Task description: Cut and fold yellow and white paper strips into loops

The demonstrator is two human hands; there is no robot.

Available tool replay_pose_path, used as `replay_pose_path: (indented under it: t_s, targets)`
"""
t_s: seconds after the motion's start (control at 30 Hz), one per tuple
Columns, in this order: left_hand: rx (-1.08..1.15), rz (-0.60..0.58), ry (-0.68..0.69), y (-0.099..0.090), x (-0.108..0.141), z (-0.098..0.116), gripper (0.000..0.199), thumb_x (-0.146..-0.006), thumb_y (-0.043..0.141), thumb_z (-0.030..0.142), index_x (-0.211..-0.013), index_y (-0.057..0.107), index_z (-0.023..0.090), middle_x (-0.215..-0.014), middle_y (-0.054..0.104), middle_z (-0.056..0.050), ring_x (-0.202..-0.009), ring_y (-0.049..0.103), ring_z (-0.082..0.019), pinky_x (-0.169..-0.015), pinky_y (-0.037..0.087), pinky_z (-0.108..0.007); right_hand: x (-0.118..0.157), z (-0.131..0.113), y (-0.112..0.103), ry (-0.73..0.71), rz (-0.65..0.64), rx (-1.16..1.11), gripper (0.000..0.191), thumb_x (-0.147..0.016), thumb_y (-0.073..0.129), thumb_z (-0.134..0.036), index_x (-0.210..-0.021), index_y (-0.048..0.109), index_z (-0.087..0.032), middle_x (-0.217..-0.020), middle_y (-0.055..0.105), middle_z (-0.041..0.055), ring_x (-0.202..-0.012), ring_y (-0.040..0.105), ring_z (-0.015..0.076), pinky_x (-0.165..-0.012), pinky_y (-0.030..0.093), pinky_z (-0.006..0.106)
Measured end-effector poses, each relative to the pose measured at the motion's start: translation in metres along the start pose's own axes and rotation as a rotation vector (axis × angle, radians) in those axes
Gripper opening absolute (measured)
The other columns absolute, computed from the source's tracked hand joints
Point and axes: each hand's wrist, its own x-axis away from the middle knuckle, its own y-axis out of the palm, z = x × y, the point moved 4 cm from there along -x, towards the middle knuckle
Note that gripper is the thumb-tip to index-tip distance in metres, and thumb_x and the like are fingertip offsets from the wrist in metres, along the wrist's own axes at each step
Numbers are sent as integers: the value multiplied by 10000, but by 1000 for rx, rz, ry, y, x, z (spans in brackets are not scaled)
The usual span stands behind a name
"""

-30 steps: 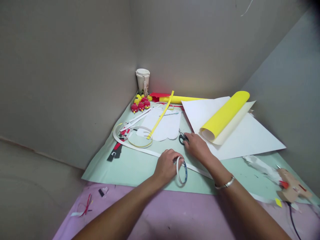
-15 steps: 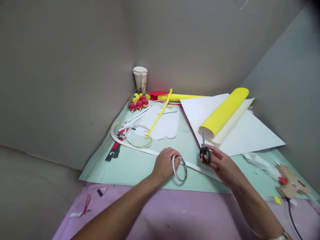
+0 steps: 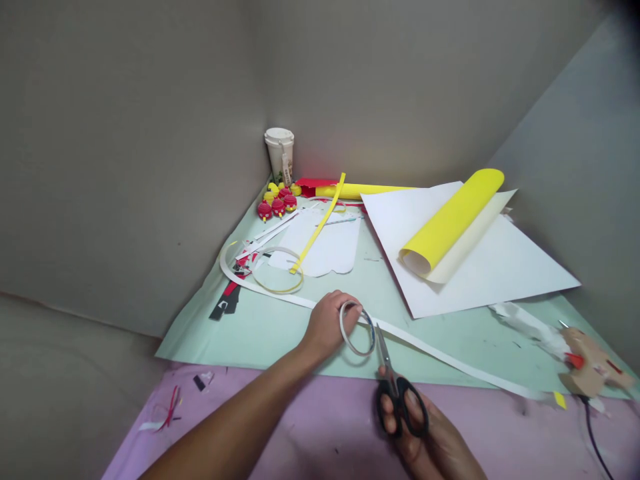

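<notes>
My left hand (image 3: 330,325) is closed round a ring of coiled strip (image 3: 344,335), white with a bluish inner side, near the mat's front edge. A long white strip (image 3: 430,349) runs past the ring, curling at the far left and reaching toward the lower right. My right hand (image 3: 425,433) holds black-handled scissors (image 3: 400,403) by the loops, over the front edge. Their blades point up and away, with the tips close to the ring's right side and the white strip.
A yellow roll (image 3: 453,223) lies on white sheets (image 3: 505,267) at right, beyond a glue gun (image 3: 593,363). A cup (image 3: 279,157) and several red and yellow balls (image 3: 277,207) stand at the back left. Black and red scraps (image 3: 227,300) lie left.
My right hand has brought the scissors down and left, from beside the yellow roll to the ring. The white strip's right part now shows. My left hand has barely moved.
</notes>
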Motion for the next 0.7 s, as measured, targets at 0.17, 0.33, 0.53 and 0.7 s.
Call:
replay_pose_path:
  t_s: [0.17,0.33,0.53,0.7]
  targets:
    - [65,-18,-20,-1,-1,-4,159,-872,552,261,-832,688,188,-845,649,-32,-833,604,-180,-774,453,-280,-3,12,6,-21,-37,-160,445,-688,849,-358,-1078,725,-183,-836,671,39,-655,546,95,-635,493,209]
    - [85,-31,-38,-1,-2,-5,158,-867,552,270,-825,683,190,-846,653,-31,-832,606,-182,-771,449,-277,-4,15,14,75,59,-325,375,-572,919,-275,-900,759,-189,-950,715,32,-783,618,130,-708,512,227]
    - [82,-24,-51,-2,-1,-3,164,-857,544,272,-804,673,186,-841,650,-36,-830,599,-185,-774,442,-281,-9,16,16,37,53,-365,382,-595,907,-264,-938,753,-193,-1019,720,11,-804,619,129,-693,510,226]
    - [75,-24,-52,-2,-1,-3,171,-857,540,277,-805,674,184,-841,648,-37,-827,596,-186,-776,440,-286,-15,18,10,3,-22,-326,283,-719,831,-280,-978,737,-214,-986,703,38,-824,597,138,-708,497,249]
